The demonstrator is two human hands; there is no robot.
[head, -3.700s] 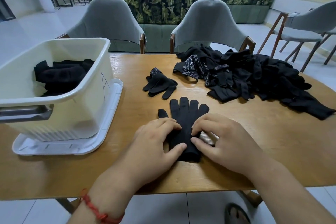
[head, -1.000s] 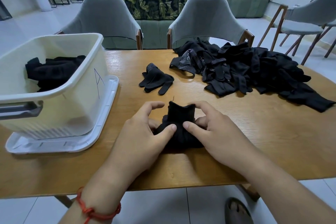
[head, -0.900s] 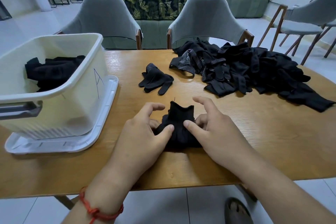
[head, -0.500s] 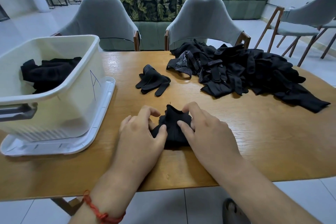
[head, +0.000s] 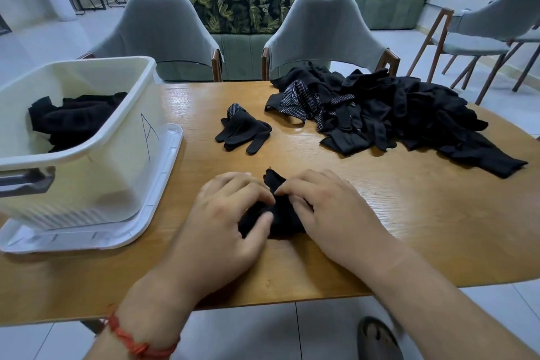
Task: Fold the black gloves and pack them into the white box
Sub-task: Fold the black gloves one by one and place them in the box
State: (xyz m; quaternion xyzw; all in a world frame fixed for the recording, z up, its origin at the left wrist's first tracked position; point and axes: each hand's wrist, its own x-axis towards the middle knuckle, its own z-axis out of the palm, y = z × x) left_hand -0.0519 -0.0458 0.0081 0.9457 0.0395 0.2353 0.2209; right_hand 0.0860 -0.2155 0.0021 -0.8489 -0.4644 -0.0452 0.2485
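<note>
The folded glove (head: 282, 213) is pinched by the left hand (head: 230, 213) and right hand (head: 327, 207), the white box (head: 117, 161) nearer the left.

A single head-worn camera looks forward and down over the wooden table (head: 423, 228); left hand (head: 225, 222) and right hand (head: 330, 213) on the folded glove (head: 285, 223) lie near, white box (head: 117, 161) left, chairs (head: 163, 35) far
</note>
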